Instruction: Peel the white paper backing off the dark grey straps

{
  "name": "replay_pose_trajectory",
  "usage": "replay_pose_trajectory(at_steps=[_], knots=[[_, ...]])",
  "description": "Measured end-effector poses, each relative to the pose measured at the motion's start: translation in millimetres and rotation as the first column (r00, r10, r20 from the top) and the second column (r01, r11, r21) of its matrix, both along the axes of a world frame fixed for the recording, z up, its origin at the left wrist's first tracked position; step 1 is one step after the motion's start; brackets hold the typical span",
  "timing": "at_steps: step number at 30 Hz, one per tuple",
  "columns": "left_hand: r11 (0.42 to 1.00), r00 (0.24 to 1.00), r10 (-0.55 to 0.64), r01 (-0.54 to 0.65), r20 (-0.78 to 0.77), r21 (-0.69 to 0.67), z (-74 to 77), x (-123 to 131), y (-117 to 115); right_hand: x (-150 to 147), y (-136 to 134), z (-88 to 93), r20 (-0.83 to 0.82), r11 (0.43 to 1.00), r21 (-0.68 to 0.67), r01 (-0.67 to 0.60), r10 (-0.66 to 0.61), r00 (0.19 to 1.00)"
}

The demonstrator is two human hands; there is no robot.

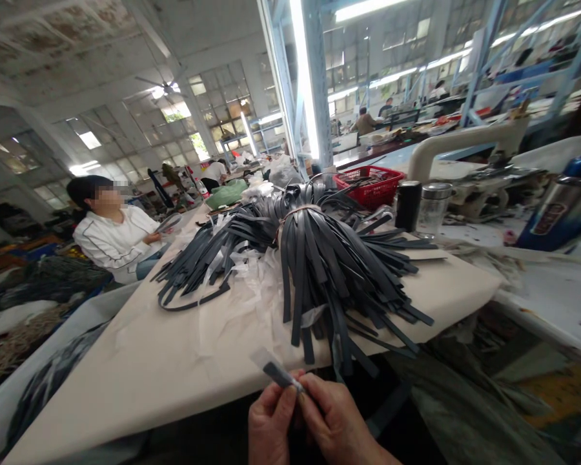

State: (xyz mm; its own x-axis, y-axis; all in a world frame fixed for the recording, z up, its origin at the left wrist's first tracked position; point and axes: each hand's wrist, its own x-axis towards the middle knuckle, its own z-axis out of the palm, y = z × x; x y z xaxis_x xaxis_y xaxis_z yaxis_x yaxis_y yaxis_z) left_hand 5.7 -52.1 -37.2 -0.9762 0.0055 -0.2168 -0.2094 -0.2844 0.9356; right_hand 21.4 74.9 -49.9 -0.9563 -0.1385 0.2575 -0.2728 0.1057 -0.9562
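Observation:
Both hands meet at the front edge of the table, pinching one dark grey strap (277, 373) near its end. A piece of clear film wraps the strap's tip and pokes out past it. My left hand (271, 416) closes on it from the left, thumb on top. My right hand (336, 413) pinches at the same spot, its fingertips touching the left ones. Part of the strap seems to hang below, right of my right hand. Just beyond lies a tied bundle of dark grey straps (319, 258), its loose ends spreading over the table edge.
A second heap of straps (208, 252) lies left on the paper-covered table (140, 361), with clear film scraps between. Behind are a red basket (370, 184), a glass jar (434, 206) and a blue flask (569, 203). A person in white (119, 239) sits at the left.

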Motion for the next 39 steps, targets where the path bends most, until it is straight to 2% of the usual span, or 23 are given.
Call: replay_pose_trajectory(at_steps=[3, 7, 10, 12, 14, 16, 19, 21, 23, 26, 29, 33, 39], knots=[[0.999, 0.999, 0.027, -0.026, -0.022, 0.033, 8.6, -1.9, -2.9, 2.5, 3.4, 0.8, -0.013, 0.999, 0.052, -0.001, 0.002, 1.000], [0.979, 0.987, 0.159, -0.158, -0.004, 0.126, 27.8, -9.9, -2.7, 5.2, 4.2, 0.0, 0.015, 0.995, 0.103, 0.018, -0.020, 1.000], [0.990, 0.993, 0.103, -0.109, 0.062, 0.091, 17.5, -6.2, 0.3, 5.5, 3.2, -3.1, 0.021, 0.997, 0.075, 0.030, -0.032, 0.999], [0.996, 0.996, 0.069, -0.072, 0.052, 0.045, 4.8, -0.1, 1.2, 5.7, 3.4, -4.4, 0.019, 0.998, 0.052, 0.039, -0.040, 0.999], [0.999, 0.999, 0.042, -0.042, 0.020, 0.010, -1.1, 4.5, 0.8, 6.1, 4.3, -3.2, 0.013, 0.998, 0.040, 0.048, -0.049, 0.999], [0.999, 1.000, 0.027, -0.026, -0.005, 0.031, 4.5, 4.6, 0.2, 6.1, 5.3, 0.4, 0.005, 0.997, 0.056, 0.051, -0.051, 0.999], [0.990, 0.995, 0.089, -0.084, -0.039, 0.109, 22.8, -2.1, 1.0, 4.6, 5.6, 6.5, 0.012, 0.993, 0.111, 0.048, -0.050, 0.999], [0.987, 0.992, 0.118, -0.114, -0.033, 0.111, 28.4, -6.5, 2.5, 3.1, 4.9, 7.5, 0.013, 0.990, 0.131, 0.057, -0.059, 0.998], [0.992, 0.995, 0.097, -0.097, 0.006, 0.080, 23.7, -7.7, 3.6, 2.1, 4.6, 5.5, 0.016, 0.989, 0.129, 0.071, -0.074, 0.997], [0.999, 0.999, 0.045, -0.045, -0.002, 0.004, 7.1, -4.8, 2.0, 2.6, 7.4, 2.6, 0.024, 0.992, 0.098, 0.084, -0.087, 0.996], [0.998, 0.999, 0.001, -0.004, -0.052, -0.068, -0.1, -1.6, -2.1, 5.3, 14.0, 7.8, 0.010, 0.997, 0.072, 0.024, -0.025, 1.000], [0.997, 0.997, -0.037, 0.033, -0.067, -0.070, 13.2, -1.5, -3.3, 7.6, 19.1, 22.1, -0.002, 0.987, 0.097, -0.127, 0.128, 0.992], [1.000, 0.998, 0.006, -0.004, -0.062, 0.024, 38.2, -8.6, 0.8, 7.9, 20.3, 33.1, 0.066, 0.977, 0.132, -0.170, 0.163, 0.984]])
